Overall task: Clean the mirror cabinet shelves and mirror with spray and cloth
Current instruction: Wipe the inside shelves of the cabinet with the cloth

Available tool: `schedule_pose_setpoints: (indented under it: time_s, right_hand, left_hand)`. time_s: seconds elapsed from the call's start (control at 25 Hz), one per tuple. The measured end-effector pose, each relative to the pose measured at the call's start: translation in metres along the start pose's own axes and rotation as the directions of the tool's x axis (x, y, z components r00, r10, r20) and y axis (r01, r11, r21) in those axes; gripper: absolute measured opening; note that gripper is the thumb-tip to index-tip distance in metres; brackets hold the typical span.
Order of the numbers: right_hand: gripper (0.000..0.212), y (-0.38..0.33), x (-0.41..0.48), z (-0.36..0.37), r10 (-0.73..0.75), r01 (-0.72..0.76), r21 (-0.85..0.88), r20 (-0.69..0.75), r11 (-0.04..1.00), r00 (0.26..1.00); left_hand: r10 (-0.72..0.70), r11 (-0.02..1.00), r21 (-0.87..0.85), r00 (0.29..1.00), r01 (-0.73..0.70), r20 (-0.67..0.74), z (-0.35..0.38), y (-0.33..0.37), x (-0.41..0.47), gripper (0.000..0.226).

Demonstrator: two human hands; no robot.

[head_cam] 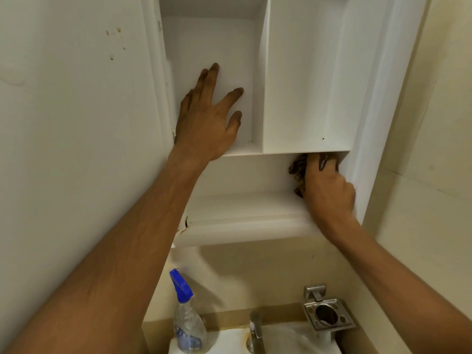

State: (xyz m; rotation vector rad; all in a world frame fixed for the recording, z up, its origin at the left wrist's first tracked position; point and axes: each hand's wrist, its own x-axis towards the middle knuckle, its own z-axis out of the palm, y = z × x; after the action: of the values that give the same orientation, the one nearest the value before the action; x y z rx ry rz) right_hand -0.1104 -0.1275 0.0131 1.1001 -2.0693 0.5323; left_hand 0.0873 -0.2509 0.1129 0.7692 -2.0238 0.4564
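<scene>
Two hands are up, with one cloth and one spray bottle in play. The left hand (204, 123) is released, fingers straight and spread, pointing up in the upper left compartment of the cabinet (301, 85). The right hand (329, 190) clutches the bunched brown cloth (297, 172) at the far right corner of the lower shelf (242, 203). The spray bottle (187, 325) stands upright on the sink (229, 343), left of the single tap (255, 330), blue head on top.

two hands (207, 129) (329, 190), one cloth (297, 172), one spray bottle (188, 325)

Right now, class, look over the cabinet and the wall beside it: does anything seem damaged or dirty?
Yes. The cabinet has a dark crack at its lower left corner, where it meets the wall, and brown spots mark that wall higher up.
</scene>
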Motion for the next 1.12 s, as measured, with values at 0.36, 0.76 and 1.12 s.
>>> schedule_pose_setpoints:
  time_s: [0.36,0.76,1.12]
  right_hand:
    - [0.06,-0.108,-0.02,-0.023,-0.501,0.397,0.558,0.038,0.728,0.865]
    - [0.034,0.003,-0.003,0.005,-0.088,0.075,0.134,0.098,0.988,0.991]
    - [0.051,0.05,-0.083,-0.024,-0.1,0.071,0.424,0.046,0.903,0.994]
  left_hand:
    - [-0.011,1.0,0.017,1.0,0.011,0.013,-0.002,0.0,0.0,0.049]
    - [0.003,1.0,0.019,1.0,-0.003,0.005,0.001,0.0,0.001,0.051]
    - [0.026,0.999,0.031,0.999,-0.025,-0.019,0.002,-0.003,-0.001,0.051]
